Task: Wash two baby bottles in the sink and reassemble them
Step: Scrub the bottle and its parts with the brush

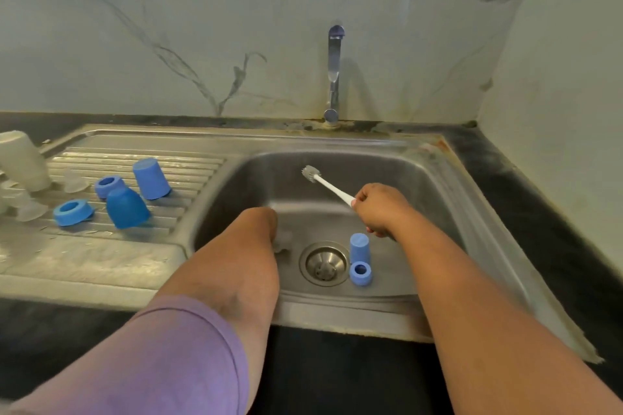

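Both arms reach forward; the right hand [381,209] is curled closed, the left hand [269,222] mostly hidden.

Drainboard [111,256]: 2 caps [151,178], 2 rings [72,212].

Count of bottle parts around the sink

Three blue caps [151,178], three blue rings [72,212], one brush [328,185], one clear bottle [22,160], and a few clear teats [75,183], too blurred to count.
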{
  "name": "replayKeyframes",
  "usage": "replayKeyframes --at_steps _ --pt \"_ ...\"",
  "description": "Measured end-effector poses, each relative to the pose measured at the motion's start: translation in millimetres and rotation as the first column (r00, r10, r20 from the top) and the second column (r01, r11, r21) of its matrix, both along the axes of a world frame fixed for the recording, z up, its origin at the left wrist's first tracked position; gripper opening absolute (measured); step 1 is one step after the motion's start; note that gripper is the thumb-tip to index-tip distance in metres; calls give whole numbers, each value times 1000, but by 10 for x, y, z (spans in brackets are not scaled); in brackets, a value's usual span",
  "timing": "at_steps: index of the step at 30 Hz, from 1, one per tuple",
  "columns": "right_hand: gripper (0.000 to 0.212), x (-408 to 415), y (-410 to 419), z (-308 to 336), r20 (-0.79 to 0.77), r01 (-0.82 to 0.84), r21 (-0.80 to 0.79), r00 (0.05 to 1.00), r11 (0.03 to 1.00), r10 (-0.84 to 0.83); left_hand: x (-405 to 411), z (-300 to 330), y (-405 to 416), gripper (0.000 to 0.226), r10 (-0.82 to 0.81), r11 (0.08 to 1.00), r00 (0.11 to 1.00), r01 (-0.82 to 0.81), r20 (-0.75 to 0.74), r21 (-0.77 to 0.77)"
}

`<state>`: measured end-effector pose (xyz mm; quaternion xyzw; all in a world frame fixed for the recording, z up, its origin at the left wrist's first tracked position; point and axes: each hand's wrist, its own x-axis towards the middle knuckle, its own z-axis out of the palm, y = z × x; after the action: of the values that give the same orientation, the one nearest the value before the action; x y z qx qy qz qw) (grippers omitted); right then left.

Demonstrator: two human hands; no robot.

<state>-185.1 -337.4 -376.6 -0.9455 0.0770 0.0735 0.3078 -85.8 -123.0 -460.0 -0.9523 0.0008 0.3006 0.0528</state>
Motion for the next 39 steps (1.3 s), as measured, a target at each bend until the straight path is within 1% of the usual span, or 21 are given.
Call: replayKeyframes --at_steps 1,3,4,5,6,7,9,11,12,13,14,15,17,20,25,27,31,33,34,37,39 --pt "23 -8 -3 14 8 -5 -33 1000 999 5 12 8 1 55 12 1000 1000 -12 -11 -19" --pt "24 -8 -26 31 23 -5 -82 1000 997 7 25 72 -15 54 68 991 995 -59 79 -120" --pt "25 -15 -38 32 28 -2 -88 1000 996 4 14 99 -26 59 133 972 981 -101 140 -212" --pt "25 -35 -47 53 37 6 -85 999 996 -3 -14 157 -41 70 225 923 955 -146 192 -356" --pt "26 -55 -53 82 53 15 -77 999 997 -11 -47 205 -64 81 368 815 909 -215 194 -538" --pt "27 -69 -64 111 78 24 -60 997 998 -19 -99 283 -111 89 493 659 857 -255 151 -708" --pt "28 -119 -87 182 148 44 16 988 999 -46 -213 499 -206 81 644 291 765 -258 -11 -921" --pt "28 -193 -95 251 189 51 150 979 987 -79 -316 718 -269 62 665 -96 710 -227 -233 -969" --pt "30 -234 -95 261 197 46 211 976 976 -89 -360 796 -286 55 630 -290 693 -210 -351 -934" --pt "32 -288 -81 274 204 35 255 975 966 -89 -458 890 -294 49 580 -439 685 -193 -441 -877" --pt "34 -343 -62 285 211 21 287 974 958 -84 -538 946 -300 44 536 -532 686 -178 -492 -828" --pt "33 -406 -25 295 220 5 317 972 948 -79 -649 994 -298 40 497 -585 699 -168 -514 -794" --pt "28 -517 58 317 233 -17 386 969 922 -80 -809 1038 -318 37 457 -620 727 -152 -512 -770" --pt "27 -655 243 342 269 -72 434 962 898 -53 -953 1062 -287 40 485 -636 735 -76 -474 -768" --pt "39 -732 416 315 276 -184 487 960 854 49 -1007 1082 8 41 488 -743 705 25 -516 -669" --pt "39 -748 409 319 245 -232 458 961 858 128 -980 1099 118 42 498 -753 693 47 -522 -656" --pt "39 -752 359 357 191 -299 504 953 811 233 -810 1195 254 43 570 -770 619 173 -540 -615" --pt "39 -752 368 340 220 -297 469 951 832 215 -721 1222 264 43 614 -716 613 168 -498 -677" --pt "40 -745 394 310 244 -281 458 952 843 184 -709 1216 233 43 615 -683 637 136 -464 -718" --pt "41 -680 515 243 330 -239 443 940 864 91 -690 1162 41 37 538 -653 724 36 -430 -756" --pt "42 -638 570 258 373 -229 391 925 891 74 -694 1167 -40 33 541 -640 722 21 -431 -768"
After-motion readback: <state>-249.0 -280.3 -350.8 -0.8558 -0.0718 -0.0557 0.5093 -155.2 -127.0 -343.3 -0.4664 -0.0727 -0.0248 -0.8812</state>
